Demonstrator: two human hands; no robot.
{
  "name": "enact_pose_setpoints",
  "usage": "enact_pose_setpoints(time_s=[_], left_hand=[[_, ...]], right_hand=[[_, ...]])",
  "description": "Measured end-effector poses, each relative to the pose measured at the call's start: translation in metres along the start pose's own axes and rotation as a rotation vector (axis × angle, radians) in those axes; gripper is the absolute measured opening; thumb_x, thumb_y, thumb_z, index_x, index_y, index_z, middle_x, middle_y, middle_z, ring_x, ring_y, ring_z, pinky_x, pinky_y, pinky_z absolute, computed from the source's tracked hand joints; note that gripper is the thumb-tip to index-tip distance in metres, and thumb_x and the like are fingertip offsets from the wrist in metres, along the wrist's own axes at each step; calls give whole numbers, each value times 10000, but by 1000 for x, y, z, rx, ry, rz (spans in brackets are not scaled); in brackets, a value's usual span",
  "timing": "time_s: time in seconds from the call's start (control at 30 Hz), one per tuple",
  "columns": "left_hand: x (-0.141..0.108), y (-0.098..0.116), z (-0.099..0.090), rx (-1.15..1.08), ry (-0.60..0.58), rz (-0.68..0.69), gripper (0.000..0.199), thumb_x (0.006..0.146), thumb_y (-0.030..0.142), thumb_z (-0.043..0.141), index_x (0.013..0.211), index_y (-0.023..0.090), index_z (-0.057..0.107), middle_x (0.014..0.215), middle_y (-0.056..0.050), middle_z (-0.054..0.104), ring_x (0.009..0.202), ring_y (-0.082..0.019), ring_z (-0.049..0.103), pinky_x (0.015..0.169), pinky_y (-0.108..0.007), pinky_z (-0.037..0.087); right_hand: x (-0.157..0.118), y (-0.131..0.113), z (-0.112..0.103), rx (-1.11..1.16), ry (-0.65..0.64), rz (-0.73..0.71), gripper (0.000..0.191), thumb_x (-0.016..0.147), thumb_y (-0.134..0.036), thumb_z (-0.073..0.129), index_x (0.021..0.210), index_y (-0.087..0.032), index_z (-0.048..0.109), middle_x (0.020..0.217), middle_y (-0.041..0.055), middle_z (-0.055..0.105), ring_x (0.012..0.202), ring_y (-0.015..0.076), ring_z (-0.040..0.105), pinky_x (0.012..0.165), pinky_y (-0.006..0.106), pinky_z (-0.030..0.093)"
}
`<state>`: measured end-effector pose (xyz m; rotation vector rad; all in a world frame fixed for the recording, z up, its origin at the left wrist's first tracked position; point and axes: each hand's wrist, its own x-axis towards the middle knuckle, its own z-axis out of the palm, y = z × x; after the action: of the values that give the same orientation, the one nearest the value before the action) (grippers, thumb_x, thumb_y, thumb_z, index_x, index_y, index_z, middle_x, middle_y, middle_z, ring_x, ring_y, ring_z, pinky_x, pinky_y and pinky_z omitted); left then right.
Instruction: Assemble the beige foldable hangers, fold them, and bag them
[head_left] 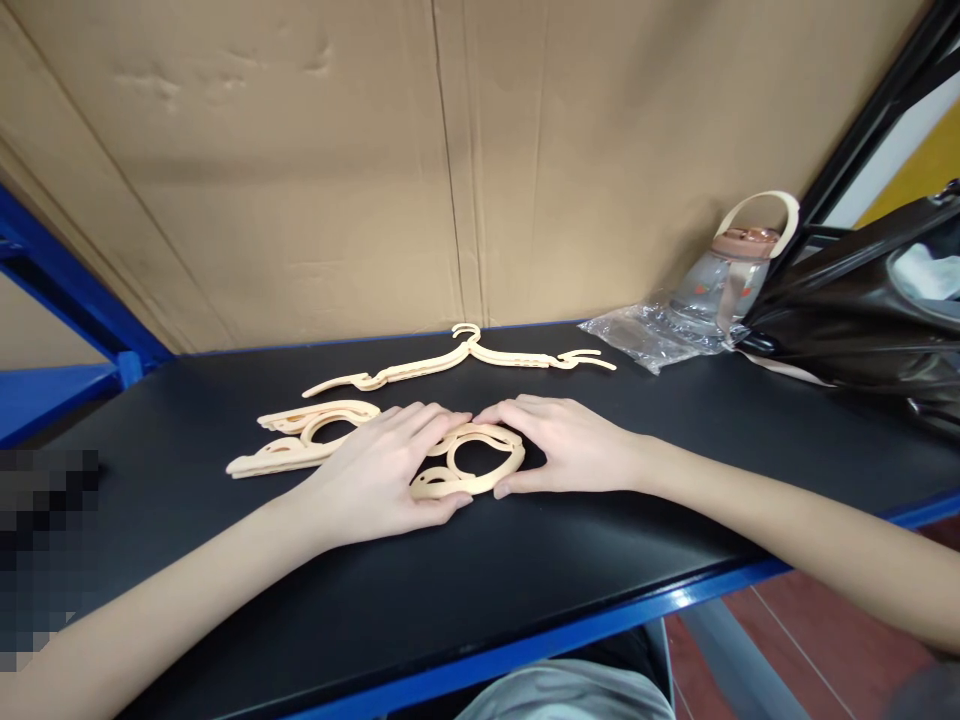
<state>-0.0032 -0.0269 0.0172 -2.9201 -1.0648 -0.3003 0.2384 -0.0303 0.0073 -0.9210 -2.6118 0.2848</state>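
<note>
Between my hands a cream folding hanger (508,470), folded up with its curved parts forming a ring, lies on or just above the black tabletop. My left hand (386,465) grips its left part, thumb along the near edge and fingers over the far side. At its right end, my right hand (559,445) holds it between thumb and fingers. A second folded hanger (281,458) rests to the left, partly behind my left hand. Farther back, an unfolded hanger (431,364) lies spread with its hook toward the cardboard.
Brown cardboard (337,200) stands along the back edge of the black table (420,610). At the back right are a clear water bottle (720,285) with a handle, a crumpled plastic bag (645,335) and a dark shiny bag (840,300). Blue metal framing (127,370) rises at the left.
</note>
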Motion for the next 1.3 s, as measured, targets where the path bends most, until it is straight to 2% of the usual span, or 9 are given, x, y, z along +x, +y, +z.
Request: enact_pose_setpoints(time_s=[0.3,0.53,0.67,0.73,0.8,0.93,1.03,1.2,1.3], left_hand=[[0,-1,1,2,3,7,581,811,488,603,1289,177,493,1176,-83,613,1048,-268,586,879,-394,455],[-1,5,-2,-4,-13,13,602,795,541,620,1279,197,521,1143,-65,620,1003,-254,586,830,-367,463],[-4,0,-16,81,43,39,609,802,514,589,1315,195,510,1184,-77,612,1063,-271,569,897,-383,438],[-5,-9,-28,155,103,38,613,801,526,570,1314,197,517,1242,-87,590,1122,-294,543,943,-403,406],[-5,-22,-40,217,96,5,604,812,516,550,1315,185,517,1237,-93,586,1073,-280,558,920,-399,407],[-7,-52,-58,171,-14,-197,663,820,584,499,1336,168,484,1271,-91,561,1075,-258,559,915,-352,422],[-9,-68,-62,91,-146,-352,705,798,646,489,1340,196,478,1319,-76,534,1085,-263,568,904,-332,431],[-11,-78,-56,58,-336,-356,651,809,614,499,1358,263,486,1242,-52,570,1042,-251,590,884,-313,430],[-12,-79,-50,72,-355,-353,671,837,591,469,1431,286,406,1251,-60,555,1057,-258,584,904,-327,417]], right_hand=[[-1,-2,4,-143,95,-31,569,775,-487,701,1209,-168,520,1080,82,669,943,242,621,850,388,481],[0,-5,6,-114,170,-111,597,782,-549,675,1215,-167,521,1020,75,679,902,226,617,817,365,479],[0,-7,2,-113,223,-128,596,820,-559,629,1249,-168,494,1084,78,673,976,226,608,870,363,455],[-1,-7,-1,-119,255,-117,520,849,-526,612,1211,-166,514,1065,76,677,967,217,617,874,359,452],[-2,-5,-4,-114,279,-88,429,871,-489,602,1157,-175,542,1008,57,687,933,200,631,872,352,453],[-3,1,-5,-93,326,-14,296,885,-414,609,1067,-182,582,939,32,695,899,184,646,892,359,449],[-2,4,-4,-72,335,53,240,886,-381,610,1026,-188,602,916,27,699,880,186,650,865,355,462],[-1,6,-4,-39,313,113,191,892,-349,601,972,-177,626,873,23,699,815,166,654,776,313,475],[0,5,-4,-40,293,124,169,890,-337,603,943,-179,635,839,22,697,797,164,655,762,302,467]])
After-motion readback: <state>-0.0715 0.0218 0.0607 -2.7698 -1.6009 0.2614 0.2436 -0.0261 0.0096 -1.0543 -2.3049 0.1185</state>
